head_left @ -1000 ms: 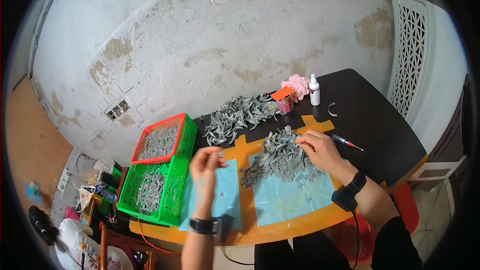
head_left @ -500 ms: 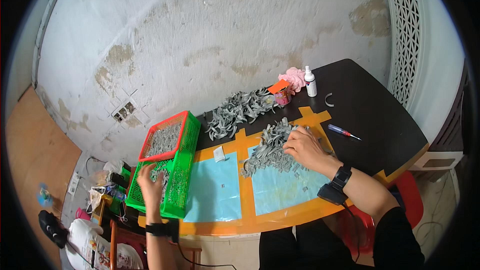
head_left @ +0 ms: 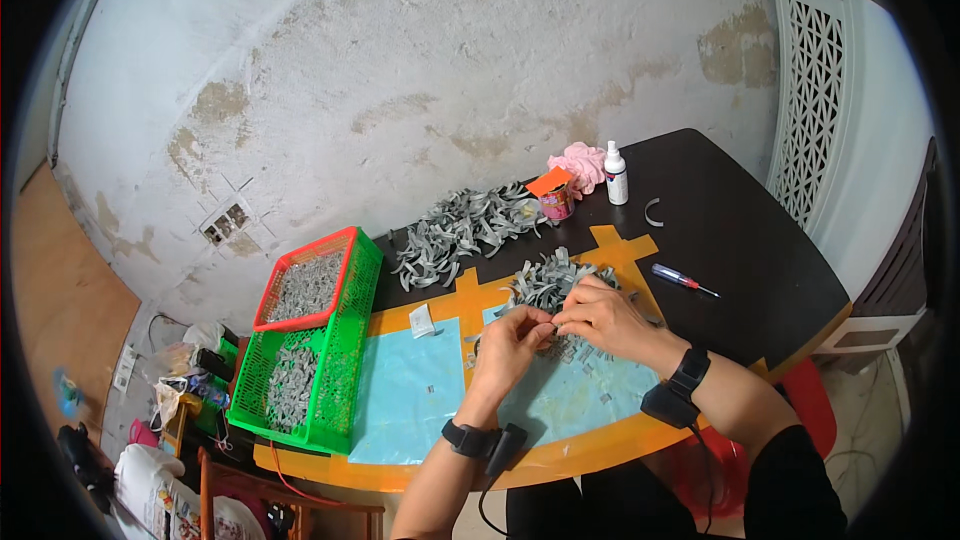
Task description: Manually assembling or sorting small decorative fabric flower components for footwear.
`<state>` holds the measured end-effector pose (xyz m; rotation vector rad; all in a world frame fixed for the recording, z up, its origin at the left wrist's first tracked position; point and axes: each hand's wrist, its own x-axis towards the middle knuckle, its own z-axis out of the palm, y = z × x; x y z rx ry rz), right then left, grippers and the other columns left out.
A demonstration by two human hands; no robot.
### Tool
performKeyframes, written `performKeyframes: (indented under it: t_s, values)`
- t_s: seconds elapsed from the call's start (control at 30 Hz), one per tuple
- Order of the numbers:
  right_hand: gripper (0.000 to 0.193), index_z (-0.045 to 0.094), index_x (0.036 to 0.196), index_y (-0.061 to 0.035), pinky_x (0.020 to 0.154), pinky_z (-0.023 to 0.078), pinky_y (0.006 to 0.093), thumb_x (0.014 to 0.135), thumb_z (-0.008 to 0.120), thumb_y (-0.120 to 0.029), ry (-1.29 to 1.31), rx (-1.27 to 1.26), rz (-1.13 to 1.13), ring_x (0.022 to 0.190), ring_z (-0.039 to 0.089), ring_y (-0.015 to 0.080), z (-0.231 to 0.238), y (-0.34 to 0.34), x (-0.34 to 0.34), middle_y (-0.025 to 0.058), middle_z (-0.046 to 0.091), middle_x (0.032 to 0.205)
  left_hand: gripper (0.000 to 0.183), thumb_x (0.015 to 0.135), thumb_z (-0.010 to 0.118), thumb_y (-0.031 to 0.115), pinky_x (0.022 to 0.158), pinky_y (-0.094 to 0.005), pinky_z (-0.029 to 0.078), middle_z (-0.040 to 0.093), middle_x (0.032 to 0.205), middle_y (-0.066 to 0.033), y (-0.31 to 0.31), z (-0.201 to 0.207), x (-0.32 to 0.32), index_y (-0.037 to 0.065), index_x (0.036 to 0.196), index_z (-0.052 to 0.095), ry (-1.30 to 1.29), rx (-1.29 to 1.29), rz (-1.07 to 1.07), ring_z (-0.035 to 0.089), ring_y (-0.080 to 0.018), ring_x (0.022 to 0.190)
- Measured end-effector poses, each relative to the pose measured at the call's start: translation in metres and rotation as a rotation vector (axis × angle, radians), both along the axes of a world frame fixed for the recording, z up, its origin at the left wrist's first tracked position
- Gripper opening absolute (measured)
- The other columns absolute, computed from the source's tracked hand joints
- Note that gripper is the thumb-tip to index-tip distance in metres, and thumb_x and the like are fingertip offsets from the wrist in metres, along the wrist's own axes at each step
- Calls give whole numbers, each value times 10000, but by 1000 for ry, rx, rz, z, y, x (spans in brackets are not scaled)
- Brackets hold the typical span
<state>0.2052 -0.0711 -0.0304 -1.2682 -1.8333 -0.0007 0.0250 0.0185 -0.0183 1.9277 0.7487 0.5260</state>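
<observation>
My left hand (head_left: 508, 348) and my right hand (head_left: 606, 320) meet fingertip to fingertip, both pinched closed. Whatever is between the fingers is too small to make out. Right under them, on a light blue sheet (head_left: 545, 405), lies a pile of grey curved strips (head_left: 545, 280), partly covered by my hands. Small grey pieces are scattered along the near side of this pile. To the left stands a green plastic basket (head_left: 335, 380) with many small grey pieces (head_left: 291, 385) inside. A red basket (head_left: 347, 275), also filled with grey pieces, rests on its far end.
A larger heap of grey strips (head_left: 465, 230) lies along the wall side. Beside it are a pink tin (head_left: 557, 204), a pink cloth (head_left: 580, 165) and a white spray bottle (head_left: 616, 175). A screwdriver (head_left: 680, 279) and one curved strip (head_left: 651, 212) lie on the dark tabletop.
My left hand has moved right, from over the green basket to the pile, and now meets my right hand. The right hand has shifted slightly nearer. The view has also shifted a little.
</observation>
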Motion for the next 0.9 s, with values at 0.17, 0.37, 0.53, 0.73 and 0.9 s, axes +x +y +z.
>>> performKeyframes:
  t_s: [0.17,0.37,0.53,0.73,0.9]
  values:
    - [175,706,901,-42,747,460,351,735,728,-95,55,-74,6,851,538,232,-4,4,0,60,622,829,109,913,610,95,679,-226,510,637,860,-16,13,-19,-8,7,978,601,-129,-189,-19,597,-76,766]
    - [186,693,914,-41,737,463,346,734,727,-66,150,-67,-14,845,553,231,4,3,-9,58,629,805,99,921,601,99,668,-221,501,619,848,-8,20,-32,-14,16,974,598,-252,-259,-33,578,-71,759]
    - [178,670,925,-25,716,463,312,754,718,-33,242,-177,32,794,573,171,7,-1,-7,59,642,830,113,921,604,106,655,-214,491,617,838,-2,6,-21,-9,15,988,606,-247,-234,-27,570,-66,745]
    - [81,624,881,5,707,473,222,820,677,5,777,-418,189,789,576,75,5,-6,-15,42,629,859,97,893,641,104,591,-199,455,599,731,30,1,-18,-8,11,917,649,-275,-175,33,515,-38,643]
    - [87,580,859,3,698,489,220,824,653,37,820,-342,287,772,588,84,2,-4,-12,68,608,928,87,860,676,66,608,-198,467,629,777,-5,2,-15,-12,3,914,648,-375,-186,46,554,-60,658]
